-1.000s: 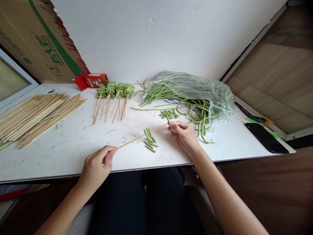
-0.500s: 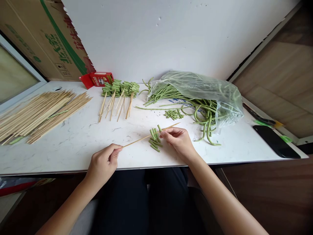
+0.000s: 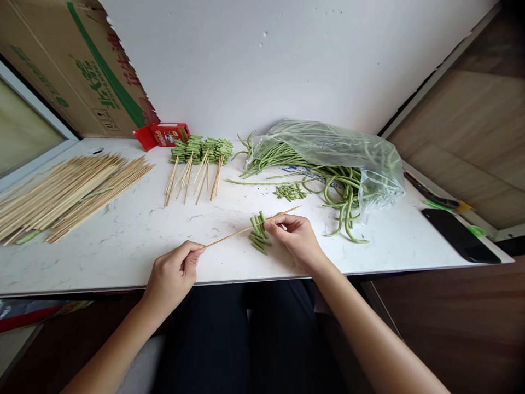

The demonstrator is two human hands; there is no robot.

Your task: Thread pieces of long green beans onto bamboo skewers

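My left hand (image 3: 174, 272) pinches the near end of a thin bamboo skewer (image 3: 229, 236) above the white table (image 3: 123, 257). My right hand (image 3: 296, 236) pinches a short green bean piece (image 3: 263, 218) that sits on the skewer, beside several other cut pieces (image 3: 257, 238). The skewer's pointed tip sticks out past my right hand toward a small heap of cut bean bits (image 3: 290, 191). Both hands are closed in a pinch.
A clear plastic bag of long green beans (image 3: 328, 161) lies at the back right. Finished bean skewers (image 3: 197, 161) lie at the back centre, by a red box (image 3: 162, 134). A big pile of bare skewers (image 3: 61, 191) is at left. A black phone (image 3: 459, 235) and scissors (image 3: 432, 196) lie at right.
My right hand slid back along the skewer from near its tip toward the cut pieces, carrying a bean piece down the stick. My left hand kept its hold. The view shifted slightly.
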